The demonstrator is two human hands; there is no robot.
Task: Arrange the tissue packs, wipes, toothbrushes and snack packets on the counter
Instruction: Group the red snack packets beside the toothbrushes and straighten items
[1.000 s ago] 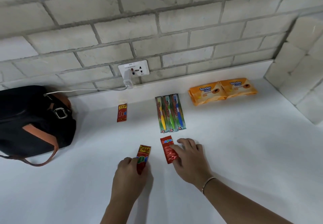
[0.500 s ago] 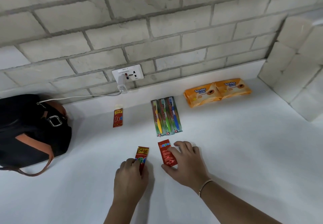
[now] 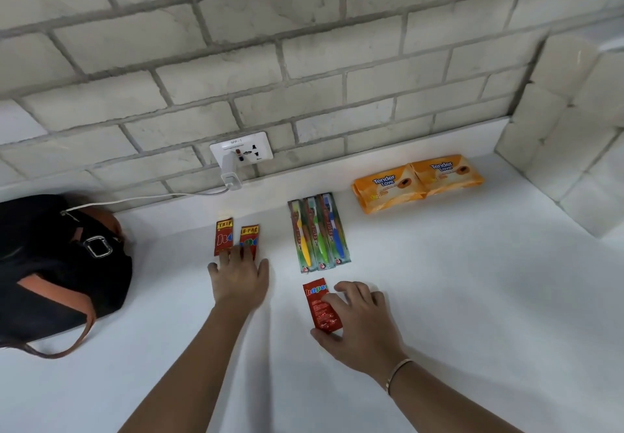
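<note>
On the white counter [image 3: 439,297], two red snack packets lie side by side near the back: the left one [image 3: 223,235] and a second one [image 3: 250,238]. My left hand [image 3: 240,277] lies flat with straight fingers, its fingertips on the lower ends of both. A third red snack packet [image 3: 319,304] lies in front of the toothbrushes; my right hand [image 3: 358,324] pinches it between thumb and fingers. Three packaged toothbrushes [image 3: 319,231] lie in a row at centre. Two orange wipes packs [image 3: 417,181] sit side by side at the back right.
A black bag with a brown strap [image 3: 57,270] lies at the left. A wall socket [image 3: 241,150] holds a white charger whose cable runs left to the bag. The brick wall juts forward at the right [image 3: 574,149].
My left hand has carried its snack packet away from me and laid it beside the packet near the back wall. My right hand still holds the other packet in about the same place.
</note>
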